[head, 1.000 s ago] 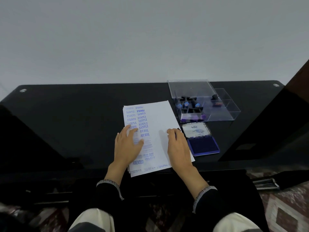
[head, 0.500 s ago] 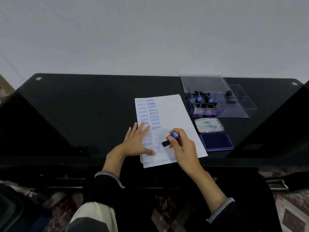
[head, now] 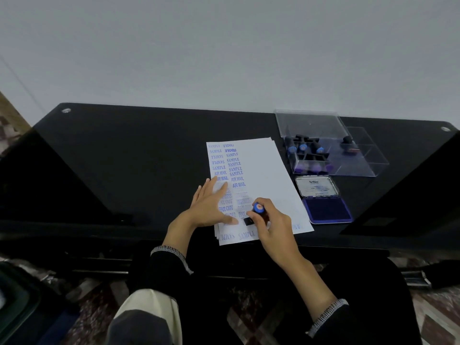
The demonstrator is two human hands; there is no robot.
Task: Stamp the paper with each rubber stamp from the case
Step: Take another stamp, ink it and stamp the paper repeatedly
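Note:
A white paper (head: 263,175) lies on the black table, its left side filled with blue stamped words. My left hand (head: 211,205) lies flat on it, fingers spread. My right hand (head: 271,225) grips a rubber stamp (head: 256,211) with a blue cap, tilted, its black base low over the paper's near part; whether it touches the sheet I cannot tell. To the right lies an open blue ink pad (head: 326,210). Behind it stands the clear plastic case (head: 348,168) with several more stamps (head: 303,148) inside.
The black glass table (head: 124,158) stands against a pale wall. The case's clear lid (head: 311,123) stands open behind it. Below the table edge are my knees and a patterned floor. A dark object (head: 423,277) lies low at the right.
One second ago both hands lay flat on the paper. My right hand has since come up gripping the blue-capped stamp over the sheet's near part. The camera view has shifted left.

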